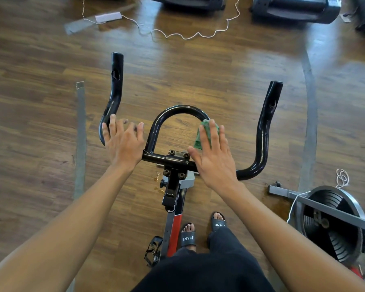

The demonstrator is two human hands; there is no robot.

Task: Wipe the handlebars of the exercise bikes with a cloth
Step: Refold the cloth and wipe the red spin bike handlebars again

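Black exercise-bike handlebars (261, 133) fill the middle of the view, with two outer horns and a centre loop above the stem clamp. A small green cloth (200, 137) lies against the right leg of the loop. My right hand (214, 157) presses it there with straight, spread fingers. My left hand (123, 142) rests flat over the left part of the crossbar, fingers straight and spread, near the left horn.
The bike's stem and red frame (174, 220) run down toward my sandalled feet. Another bike's flywheel (333, 224) stands at the lower right. A white cord (188, 35) and black equipment bases (295, 9) lie on the wooden floor ahead.
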